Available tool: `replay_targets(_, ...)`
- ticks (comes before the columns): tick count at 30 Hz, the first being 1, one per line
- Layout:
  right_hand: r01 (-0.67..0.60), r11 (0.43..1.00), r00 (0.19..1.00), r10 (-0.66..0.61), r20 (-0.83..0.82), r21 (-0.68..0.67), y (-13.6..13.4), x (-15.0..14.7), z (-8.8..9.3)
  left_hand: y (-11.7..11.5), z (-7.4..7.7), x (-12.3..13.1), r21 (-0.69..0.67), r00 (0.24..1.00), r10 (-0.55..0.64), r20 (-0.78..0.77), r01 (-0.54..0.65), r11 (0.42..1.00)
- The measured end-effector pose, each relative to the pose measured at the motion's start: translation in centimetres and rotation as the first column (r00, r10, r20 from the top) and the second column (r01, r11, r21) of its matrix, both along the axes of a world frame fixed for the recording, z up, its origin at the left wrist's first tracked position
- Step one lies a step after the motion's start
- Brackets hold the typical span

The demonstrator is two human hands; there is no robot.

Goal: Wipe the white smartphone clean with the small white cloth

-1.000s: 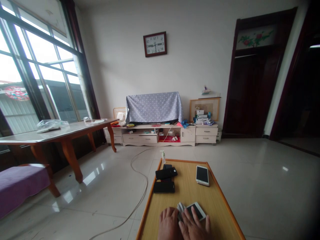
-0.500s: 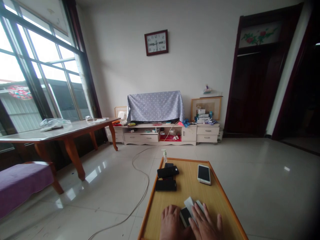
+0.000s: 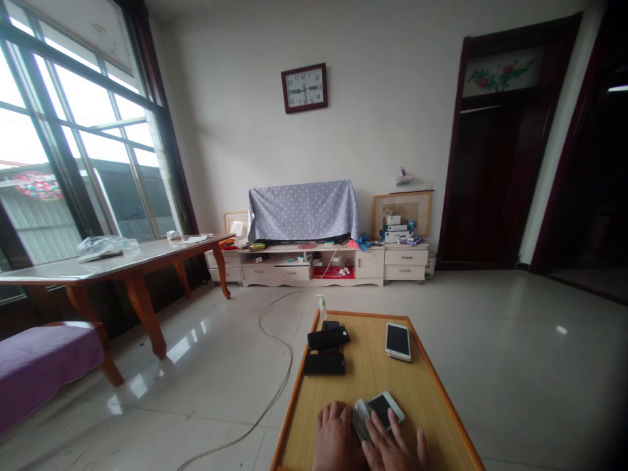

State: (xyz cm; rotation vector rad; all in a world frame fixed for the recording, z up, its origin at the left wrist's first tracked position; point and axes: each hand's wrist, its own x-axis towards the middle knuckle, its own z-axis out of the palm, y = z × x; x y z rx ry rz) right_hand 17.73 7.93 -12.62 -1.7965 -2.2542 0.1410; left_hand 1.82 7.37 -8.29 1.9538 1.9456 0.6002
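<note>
A white smartphone (image 3: pixel 386 407) with a dark screen lies at an angle on the near part of the small wooden table (image 3: pixel 363 386). A pale grey cloth (image 3: pixel 362 413) covers its left part. My right hand (image 3: pixel 390 448) presses this cloth onto the phone, fingers spread over it. At the phone's left edge is my left hand (image 3: pixel 334 435), its fingers bent and close together; its thumb is hidden. Further off lie black phones (image 3: pixel 324 364), some overlapping, on the left. Another white phone (image 3: pixel 398 341) rests at the right, apparently on top of another one.
A small pump bottle (image 3: pixel 322 306) stands at the table's far left corner. A cable (image 3: pixel 289 353) runs over the tiled floor to the left. Beyond are a low white cabinet (image 3: pixel 275 271), a cloth-covered object (image 3: pixel 304 209) and a long table (image 3: pixel 161 252).
My right hand has slid the cloth left across the phone, uncovering the right part of its screen. My left hand stays nearly in place. The view has shifted slightly.
</note>
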Motion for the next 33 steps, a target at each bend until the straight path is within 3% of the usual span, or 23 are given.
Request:
replay_targets(6,0.069,0.995,0.998,-0.070,-0.003,-0.078,1.8,3.8,1.4,-0.4,0.3,0.6,0.082,1.000,0.014,0.014,-0.015,0.997)
replay_targets(11,-0.038,0.999,0.999,0.037,-0.034,-0.027,0.5,2.9,-0.4,-0.1,-0.1,0.4,0.069,1.000,0.007,0.023,-0.009,0.998)
replay_targets(14,-0.033,0.999,0.998,0.032,-0.059,-0.011,-0.3,3.3,-0.9,-0.1,0.0,0.6,0.075,1.000,0.013,0.008,-0.013,0.997)
replay_targets(20,-0.057,0.996,0.991,0.049,-0.127,-0.062,-0.7,6.0,2.2,-0.7,0.7,1.6,0.092,0.999,0.004,-0.049,0.000,0.996)
replay_targets(26,-0.221,0.974,0.962,0.210,-0.176,-0.044,0.0,8.5,5.4,-1.0,1.1,2.4,0.077,0.991,-0.025,-0.134,0.035,0.996)
replay_targets(30,-0.341,0.939,0.918,0.325,-0.229,-0.035,1.4,10.7,5.7,-0.2,0.3,2.7,0.037,0.978,-0.059,-0.202,0.068,0.997)
replay_targets(33,-0.347,0.937,0.911,0.346,-0.224,0.036,2.9,11.2,4.4,0.8,-1.5,2.9,0.101,0.956,0.025,-0.291,0.004,0.995)
